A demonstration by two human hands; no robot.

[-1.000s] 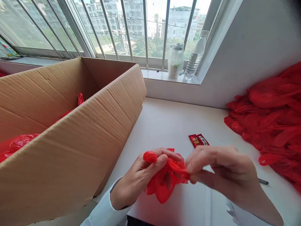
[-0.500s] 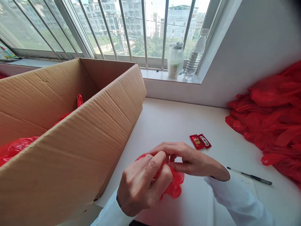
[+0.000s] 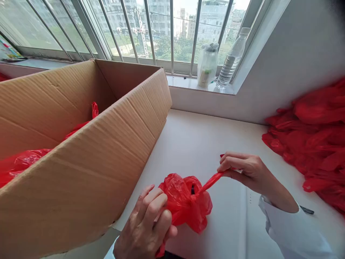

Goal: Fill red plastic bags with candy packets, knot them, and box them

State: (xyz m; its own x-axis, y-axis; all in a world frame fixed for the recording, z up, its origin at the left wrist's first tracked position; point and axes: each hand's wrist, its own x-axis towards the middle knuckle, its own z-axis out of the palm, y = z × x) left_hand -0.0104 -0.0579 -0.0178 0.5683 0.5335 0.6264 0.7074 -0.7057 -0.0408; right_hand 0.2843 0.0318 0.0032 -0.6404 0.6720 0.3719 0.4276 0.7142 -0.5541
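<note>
Clearly gripping the bag (image 3: 185, 205) at 2 spots: pinching 1 twisted end (image 3: 211, 181) in the right hand (image 3: 244, 171), stretched toward the upper right, and apparently closing the left hand (image 3: 148, 223) around the opposite end, with a red tail below the fist. Leaving the bag crumpled on the table (image 3: 210, 136) between both hands, near the box (image 3: 113, 144). Probably handling light and soft: giving at a touch, crinkling, keeping no firm shape, and slipping a little because of the glossy film. Likely tearing or stretching at the thin ends under a hard tug. Not revealing any sure contents, only a dark patch (image 3: 192, 189) by the gathered middle, too small to identify. Seemingly calling for a pinch low on each end, close to the gathered middle, or else a loose palm underneath. Below, offering a smooth, pale top, probably low in friction, and running back to the wall (image 3: 283, 61). Holding more red plastic (image 3: 29, 162) in the box, piling a red heap (image 3: 312, 140) at the right, and showing only part of a pen (image 3: 307, 210) beside the right sleeve (image 3: 291, 230). Beyond, letting in daylight between bars (image 3: 172, 36), past a bottle (image 3: 233, 59) and a clear container (image 3: 207, 68) on the sill (image 3: 185, 82).
</note>
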